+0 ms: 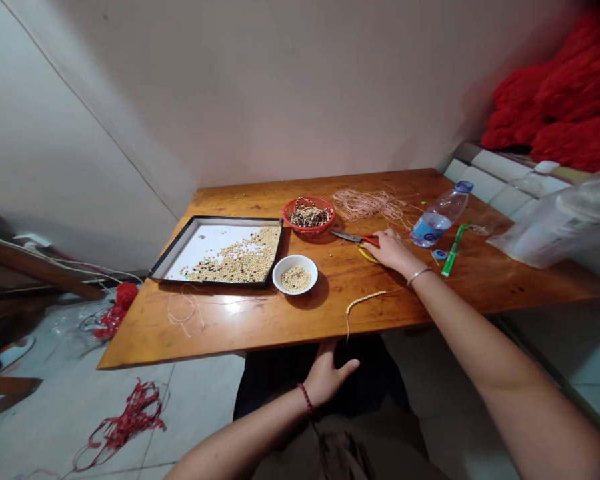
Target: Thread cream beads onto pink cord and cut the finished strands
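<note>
My right hand (393,251) reaches across the wooden table, its fingers closed about the handles of scissors (353,237). Their blades point left, and one handle is orange-red, the other yellow. At the front edge of the table is my left hand (325,375), thumb stretched away from the fingers, holding nothing that I can see; some fingertips are hidden. Between the hands lies a short string of pale beads (364,299), its loose thread end hanging over the edge. A white bowl (278,279) with loose beads stands left of the scissors.
A black-rimmed tray (156,268) of beads lies on the left of the table (250,327). Behind are a red basket (307,231) of beaded strands and pink thread (367,203). A water bottle (433,223), blue cap piece (439,255) and green tool (453,257) are at right.
</note>
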{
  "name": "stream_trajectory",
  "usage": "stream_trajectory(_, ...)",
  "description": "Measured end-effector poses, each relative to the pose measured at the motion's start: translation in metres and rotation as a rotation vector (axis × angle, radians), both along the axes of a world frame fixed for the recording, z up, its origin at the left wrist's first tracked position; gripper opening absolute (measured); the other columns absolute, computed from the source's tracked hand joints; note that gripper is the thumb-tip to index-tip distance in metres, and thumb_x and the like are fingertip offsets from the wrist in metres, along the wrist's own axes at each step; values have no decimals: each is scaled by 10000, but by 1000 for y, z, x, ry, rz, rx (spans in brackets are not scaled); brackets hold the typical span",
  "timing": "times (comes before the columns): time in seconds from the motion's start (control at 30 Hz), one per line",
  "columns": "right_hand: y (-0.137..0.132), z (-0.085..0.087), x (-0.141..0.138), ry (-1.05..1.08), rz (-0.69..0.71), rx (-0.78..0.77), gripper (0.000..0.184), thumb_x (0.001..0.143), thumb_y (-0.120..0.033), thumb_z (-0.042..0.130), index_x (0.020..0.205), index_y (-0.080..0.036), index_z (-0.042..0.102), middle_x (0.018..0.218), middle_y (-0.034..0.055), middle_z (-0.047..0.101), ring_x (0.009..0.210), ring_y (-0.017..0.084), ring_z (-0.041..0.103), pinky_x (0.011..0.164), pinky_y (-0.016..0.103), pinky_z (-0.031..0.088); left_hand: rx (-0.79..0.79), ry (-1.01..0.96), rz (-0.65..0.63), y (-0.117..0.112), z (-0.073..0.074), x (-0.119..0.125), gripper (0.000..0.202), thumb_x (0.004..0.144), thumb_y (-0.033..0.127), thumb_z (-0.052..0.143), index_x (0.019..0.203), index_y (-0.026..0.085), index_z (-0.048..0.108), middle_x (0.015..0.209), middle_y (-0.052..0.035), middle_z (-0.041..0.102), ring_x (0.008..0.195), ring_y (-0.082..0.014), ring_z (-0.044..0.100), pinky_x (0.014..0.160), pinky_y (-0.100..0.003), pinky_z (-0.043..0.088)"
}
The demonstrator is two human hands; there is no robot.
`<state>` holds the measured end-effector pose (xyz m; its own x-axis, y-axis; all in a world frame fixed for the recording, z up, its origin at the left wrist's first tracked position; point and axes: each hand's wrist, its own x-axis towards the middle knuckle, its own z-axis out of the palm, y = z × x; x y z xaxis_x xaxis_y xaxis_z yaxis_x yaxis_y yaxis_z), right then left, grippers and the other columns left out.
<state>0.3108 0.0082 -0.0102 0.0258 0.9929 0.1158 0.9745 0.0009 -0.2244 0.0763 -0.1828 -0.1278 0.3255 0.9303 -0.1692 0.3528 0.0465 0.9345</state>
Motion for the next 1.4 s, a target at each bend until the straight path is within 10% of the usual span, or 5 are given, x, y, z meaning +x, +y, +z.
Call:
stream_trajectory(0.13,-59,9,-17,221,221,291,296,898,-295,449,1114,-150,591,1110,160,583,1090,278,521,958,419,383,-85,-121,-70,-1,15,-5,356,906,463,442,843,201,675,999,-67,691,1017,-227,606,953,-370,428)
stream_trajectory(0.4,-161,1,-70,154,903,74,353,867,-209,520,1216,-217,574,1190,87,615,1164,254,483,1013,456,313,-80,-60,-225,1,79,-23,429,954,453,334,793,155,597,642,4,580,590,-109,502,609,-216,385)
stream_trajectory(0.93,-137,-12,-88,214,670,354,151,884,-197,559,957,-256,677,931,12,691,952,177,581,1022,464,236,357,303,-33,14,110,-57,330,963,338,366,933,188,659,768,-34,637,737,-161,579,705,-268,434)
stream_trajectory(1.27,-132,-16,-108,304,499,307,244,864,-250,576,1101,-261,630,1147,76,602,1086,235,529,1031,498,291,605,280,189,46,98,-90,226,901,309,532,1061,247,680,1024,-61,663,950,-191,604,823,-333,504)
stream_trajectory(1.4,-128,-18,-86,499,235,537,287,834,-226,568,1118,-201,543,1116,117,520,1093,250,492,958,459,394,604,289,216,52,95,-98,200,890,311,552,1010,228,689,993,-61,682,925,-191,616,825,-342,506)
